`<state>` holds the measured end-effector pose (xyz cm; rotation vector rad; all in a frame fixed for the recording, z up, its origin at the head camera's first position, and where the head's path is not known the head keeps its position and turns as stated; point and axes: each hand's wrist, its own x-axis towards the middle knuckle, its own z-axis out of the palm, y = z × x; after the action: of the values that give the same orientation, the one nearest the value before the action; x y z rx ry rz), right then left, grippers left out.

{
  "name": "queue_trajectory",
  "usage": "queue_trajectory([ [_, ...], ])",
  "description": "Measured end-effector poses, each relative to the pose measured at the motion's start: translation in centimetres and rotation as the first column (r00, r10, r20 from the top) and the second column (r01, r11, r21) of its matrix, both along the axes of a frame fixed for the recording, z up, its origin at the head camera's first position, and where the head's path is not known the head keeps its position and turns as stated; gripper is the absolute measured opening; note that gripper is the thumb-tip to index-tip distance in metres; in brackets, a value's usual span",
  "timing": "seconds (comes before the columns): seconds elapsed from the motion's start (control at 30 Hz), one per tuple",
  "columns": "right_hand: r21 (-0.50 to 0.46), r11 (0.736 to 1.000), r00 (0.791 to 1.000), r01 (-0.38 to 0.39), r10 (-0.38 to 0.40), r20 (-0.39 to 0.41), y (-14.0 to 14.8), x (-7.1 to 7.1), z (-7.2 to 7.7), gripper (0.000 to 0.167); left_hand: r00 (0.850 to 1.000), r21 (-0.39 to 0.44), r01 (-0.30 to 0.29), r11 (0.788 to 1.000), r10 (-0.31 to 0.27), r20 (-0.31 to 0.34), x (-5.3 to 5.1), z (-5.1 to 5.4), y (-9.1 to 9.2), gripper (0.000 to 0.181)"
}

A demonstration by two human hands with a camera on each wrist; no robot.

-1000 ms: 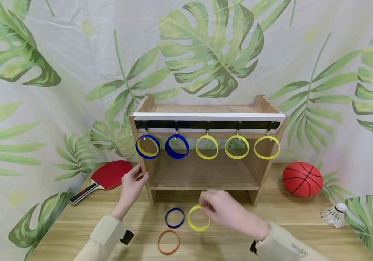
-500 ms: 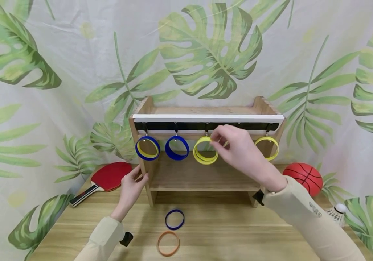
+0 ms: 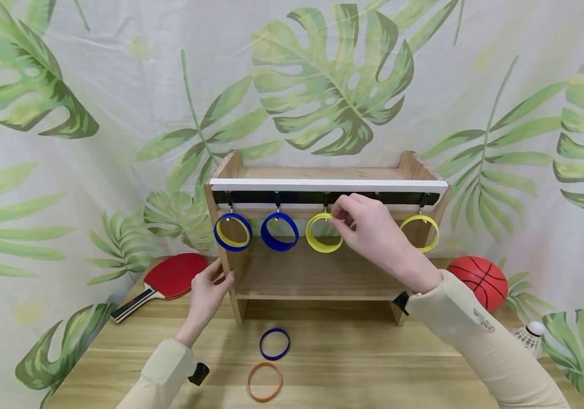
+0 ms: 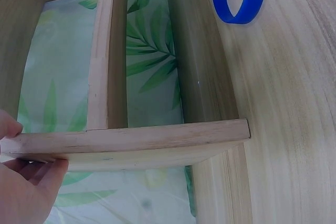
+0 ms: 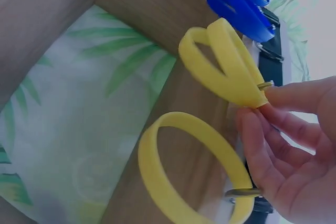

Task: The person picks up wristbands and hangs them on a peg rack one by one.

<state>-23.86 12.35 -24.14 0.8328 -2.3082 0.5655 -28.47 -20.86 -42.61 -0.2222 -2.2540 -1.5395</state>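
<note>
My right hand point(image 3: 376, 233) pinches a yellow wristband point(image 5: 231, 59) at the middle hook point(image 5: 266, 84) of a black strip point(image 3: 299, 197). In the right wrist view two yellow loops meet at that hook, close to my thumb and fingertips. Another yellow wristband point(image 5: 157, 166) hangs on the neighbouring hook, mostly behind my hand in the head view. A yellow wristband point(image 3: 421, 248) hangs at the far right. Blue wristbands point(image 3: 279, 245) hang on the two left hooks, a yellow one with the leftmost. My left hand point(image 3: 209, 292) grips the wooden shelf's side panel point(image 4: 157, 140).
On the table a blue wristband point(image 3: 275, 359) and an orange wristband point(image 3: 265, 400) lie in front of the shelf. A red table tennis bat point(image 3: 176, 276) lies left. A red ball point(image 3: 481, 278) and a shuttlecock point(image 3: 531, 336), partly behind my right sleeve, are right.
My right hand has lifted the yellow wristband from the table up to the middle hook, where it lines up with the one hanging there. My left hand stays on the shelf's side.
</note>
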Motion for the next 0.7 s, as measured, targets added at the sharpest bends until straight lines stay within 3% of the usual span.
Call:
queue_trajectory([
  [0.2,0.004,0.999,0.997,-0.037,0.037,-0.074,-0.2,2.1,-0.4,0.009,1.0,0.013,0.022,1.0,-0.022,0.008,0.2,0.2,0.1,0.046],
  [0.33,0.021,0.994,0.992,-0.106,0.107,-0.067,-1.0,3.5,-2.5,0.01,1.0,0.014,0.025,1.0,-0.025,-0.007,0.2,0.4,0.1,0.045],
  [0.47,0.048,0.983,0.984,-0.177,0.176,0.024,-2.6,3.9,-6.9,0.01,1.0,0.008,0.017,1.0,-0.017,-0.012,0.2,0.5,0.1,0.045],
  [0.63,0.109,0.964,0.958,-0.241,0.219,0.188,-5.2,3.1,-15.2,0.009,1.0,0.008,0.002,1.0,-0.002,-0.006,0.2,0.3,0.2,0.045],
  [0.7,0.14,0.959,0.934,-0.248,0.199,0.296,-6.2,2.8,-18.3,0.008,1.0,0.009,0.004,1.0,-0.004,0.003,0.2,0.2,0.2,0.045],
])
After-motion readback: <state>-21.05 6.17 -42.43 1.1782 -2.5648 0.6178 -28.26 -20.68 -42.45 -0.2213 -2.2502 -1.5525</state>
